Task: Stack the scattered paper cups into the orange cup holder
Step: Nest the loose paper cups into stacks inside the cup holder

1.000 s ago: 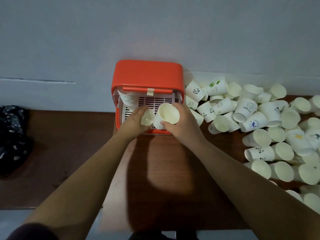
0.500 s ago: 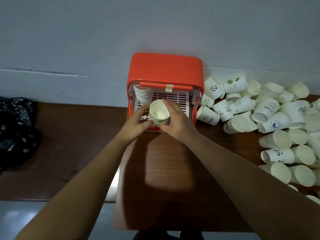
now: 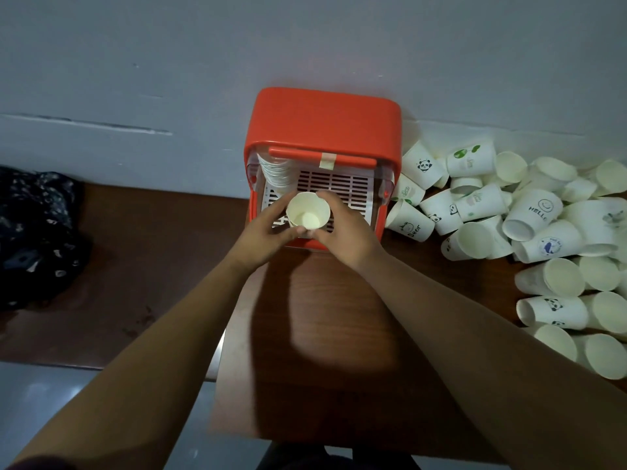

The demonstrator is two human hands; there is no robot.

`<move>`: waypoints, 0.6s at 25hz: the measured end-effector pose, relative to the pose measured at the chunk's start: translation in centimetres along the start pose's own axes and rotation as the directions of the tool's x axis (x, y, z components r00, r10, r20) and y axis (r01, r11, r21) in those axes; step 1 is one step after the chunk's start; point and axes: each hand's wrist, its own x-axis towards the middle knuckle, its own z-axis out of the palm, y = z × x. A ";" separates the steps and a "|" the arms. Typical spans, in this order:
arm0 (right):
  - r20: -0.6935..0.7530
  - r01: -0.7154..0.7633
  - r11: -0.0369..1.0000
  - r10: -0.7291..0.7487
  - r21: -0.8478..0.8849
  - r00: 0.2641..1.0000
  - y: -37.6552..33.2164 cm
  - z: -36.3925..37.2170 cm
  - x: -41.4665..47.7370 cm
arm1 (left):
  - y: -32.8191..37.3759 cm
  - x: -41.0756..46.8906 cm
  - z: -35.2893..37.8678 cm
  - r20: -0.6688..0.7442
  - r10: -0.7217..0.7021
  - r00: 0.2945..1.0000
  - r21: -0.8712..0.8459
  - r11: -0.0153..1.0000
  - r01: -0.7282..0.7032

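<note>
The orange cup holder (image 3: 322,120) stands against the wall with its front open, showing a white slatted tray (image 3: 342,184). A stack of nested cups (image 3: 276,171) stands inside it at the left. Over the tray's front I hold nested white paper cups (image 3: 308,214), mouth up. My left hand (image 3: 263,237) grips them from the left and my right hand (image 3: 346,234) from the right. Several scattered paper cups (image 3: 529,218) lie in a heap to the holder's right.
A brown wooden table (image 3: 325,334) carries everything. A dark patterned cloth (image 3: 34,228) lies at the far left. The grey wall (image 3: 237,45) rises right behind the holder. The cup heap reaches down the table's right edge.
The two separate cups I held a second ago are now nested into one. The view has shifted, so the holder sits further right in the frame.
</note>
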 end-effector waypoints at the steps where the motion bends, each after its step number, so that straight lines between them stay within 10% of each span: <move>1: -0.001 0.002 1.000 -0.002 0.007 1.000 0.1 0.0 0.1 | 0.4 0.0 0.4 -0.036 -0.009 0.999 0.035 0.999 0.010; 10: 0.147 0.104 0.991 -0.115 0.079 0.983 4.6 -7.0 -4.7 | 4.7 -4.1 6.9 -0.511 -0.148 0.846 0.066 0.975 0.211; 15: -0.118 -0.001 0.996 -0.009 -0.084 0.993 15.6 -15.0 -9.5 | 7.3 -5.5 16.2 -0.175 -0.140 0.975 0.083 0.984 0.156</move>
